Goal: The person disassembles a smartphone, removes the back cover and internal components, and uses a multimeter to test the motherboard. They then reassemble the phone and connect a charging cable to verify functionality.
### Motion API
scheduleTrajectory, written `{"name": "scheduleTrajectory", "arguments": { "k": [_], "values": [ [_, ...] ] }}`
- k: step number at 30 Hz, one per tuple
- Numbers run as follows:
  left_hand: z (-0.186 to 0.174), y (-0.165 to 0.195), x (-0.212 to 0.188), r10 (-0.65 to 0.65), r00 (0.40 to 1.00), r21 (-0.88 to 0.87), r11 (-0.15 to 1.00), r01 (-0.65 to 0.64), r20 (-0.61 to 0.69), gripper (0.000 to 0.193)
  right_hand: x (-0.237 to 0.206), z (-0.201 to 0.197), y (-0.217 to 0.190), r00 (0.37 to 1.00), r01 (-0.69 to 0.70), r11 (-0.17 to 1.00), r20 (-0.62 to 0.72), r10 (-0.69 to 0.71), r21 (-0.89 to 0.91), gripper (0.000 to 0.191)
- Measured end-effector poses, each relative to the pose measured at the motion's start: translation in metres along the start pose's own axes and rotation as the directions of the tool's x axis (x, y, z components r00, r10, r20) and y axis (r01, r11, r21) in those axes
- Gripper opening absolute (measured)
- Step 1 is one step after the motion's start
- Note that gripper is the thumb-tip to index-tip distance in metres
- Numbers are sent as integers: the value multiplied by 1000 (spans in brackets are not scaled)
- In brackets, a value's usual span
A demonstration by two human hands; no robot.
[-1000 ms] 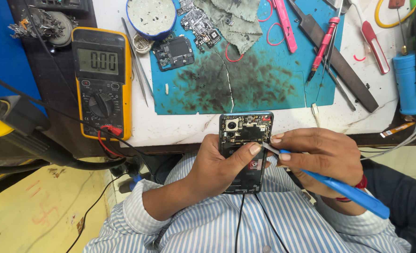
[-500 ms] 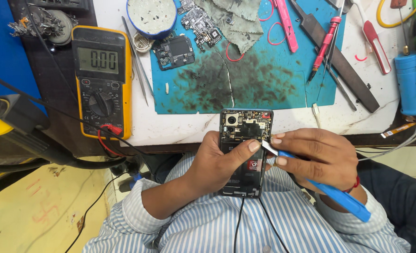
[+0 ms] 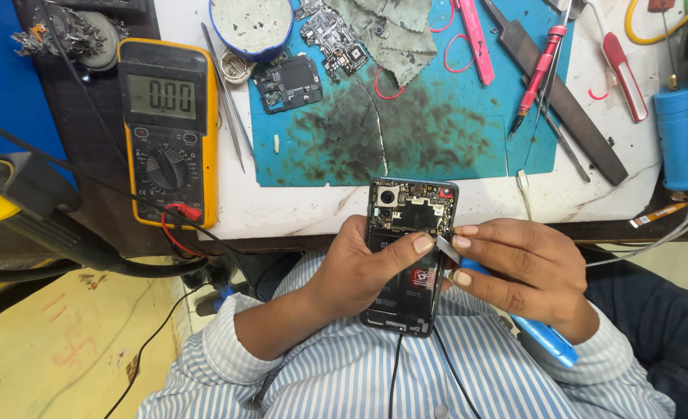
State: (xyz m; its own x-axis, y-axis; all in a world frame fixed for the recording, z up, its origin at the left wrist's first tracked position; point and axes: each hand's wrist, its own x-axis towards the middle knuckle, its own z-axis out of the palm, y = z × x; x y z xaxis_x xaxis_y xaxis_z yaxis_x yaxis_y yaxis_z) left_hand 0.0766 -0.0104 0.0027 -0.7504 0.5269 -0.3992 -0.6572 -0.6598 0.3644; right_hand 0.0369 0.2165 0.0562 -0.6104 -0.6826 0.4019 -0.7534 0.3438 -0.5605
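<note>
My left hand [image 3: 359,271] cradles an opened smartphone [image 3: 408,225] with its back cover off, so the camera modules and black boards show. Its thumb lies across the middle of the phone. My right hand [image 3: 522,268] grips a blue-handled tool [image 3: 546,341] whose flat metal tip [image 3: 445,245] touches the phone's right edge beside my left thumb. The phone is held in front of my chest, just below the bench edge. Two thin black wires [image 3: 394,372] hang down from under the phone over my striped shirt.
A stained teal work mat [image 3: 406,132] covers the white bench [image 3: 297,206], with circuit boards [image 3: 290,81], a grey cloth, tweezers [image 3: 224,93], screwdrivers [image 3: 538,77], a flat file [image 3: 561,93] and a round tin [image 3: 255,27]. A yellow multimeter [image 3: 167,128] lies at the left, a blue cylinder tool [image 3: 679,140] at the right.
My right hand has shifted slightly left and the tool tip now sits against the phone's right edge. The left hand and phone have stayed almost still.
</note>
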Motion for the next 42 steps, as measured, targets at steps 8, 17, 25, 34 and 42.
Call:
{"name": "scheduleTrajectory", "arguments": {
  "k": [8, 17, 25, 34, 42],
  "values": [
    [0, 1, 1, 92, 996, 175, 980, -92, 9, 23, -12, 20, 9, 966, -38, 996, -253, 58, 85, 20],
    [17, 18, -5, 97, 995, 716, 691, -94, 38, 26, 13, -6, 19, 923, -191, 811, -180, 340, 553, 25],
    [33, 21, -4, 69, 992, 790, 600, -127, 107, 25, 72, -34, 62, 897, -362, 748, 426, 117, 556, 17],
    [31, 24, 1, 21, 995, 813, 575, -91, 96, 22, 108, -34, 77, 768, -436, 747, 641, 17, 502, 17],
    [29, 22, 5, 21, 990, 811, 571, -126, 139, 16, 129, -35, 86, 710, -317, 820, 692, -128, 477, 22]
  ]
}}
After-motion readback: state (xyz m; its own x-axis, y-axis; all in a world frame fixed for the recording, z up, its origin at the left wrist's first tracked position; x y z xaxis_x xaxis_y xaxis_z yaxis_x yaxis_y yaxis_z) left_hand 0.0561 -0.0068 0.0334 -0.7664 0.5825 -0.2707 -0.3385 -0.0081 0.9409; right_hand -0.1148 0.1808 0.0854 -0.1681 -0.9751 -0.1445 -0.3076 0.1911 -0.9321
